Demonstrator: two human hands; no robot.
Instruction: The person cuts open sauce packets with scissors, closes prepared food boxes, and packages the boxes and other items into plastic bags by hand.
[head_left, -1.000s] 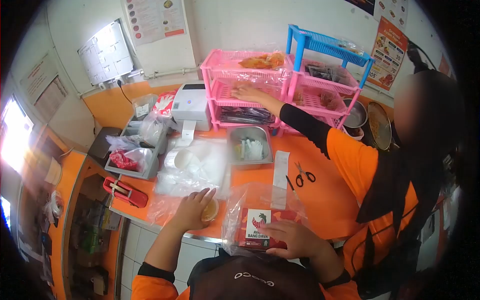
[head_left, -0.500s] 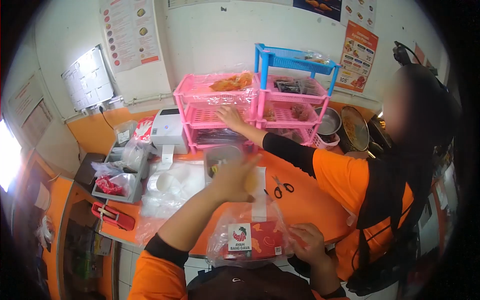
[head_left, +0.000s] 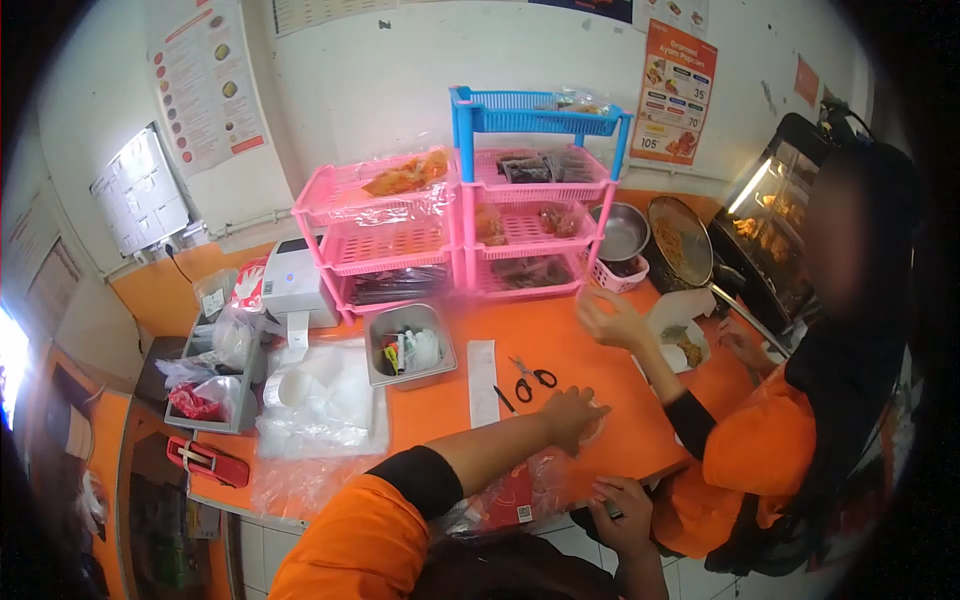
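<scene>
My left hand reaches across my front to the right, low over the orange counter, fingers curled round a small round see-through thing. Close to my body, my right hand has its fingers bent beside the right side of a clear plastic bag; whether it grips anything is hidden. Inside the bag sits a red printed box, partly covered by my left arm. Beyond my left hand lie black-handled scissors, a black pen and a paper receipt strip.
A co-worker at right has one hand raised and another beside an open white food box. Pink racks stand at the back. A metal tub, plastic bags and red stapler-like tool lie left.
My left hand has swung from above the counter's middle to the right and down. The co-worker's hand has left the pink rack. The view has shifted right, showing the open food box.
</scene>
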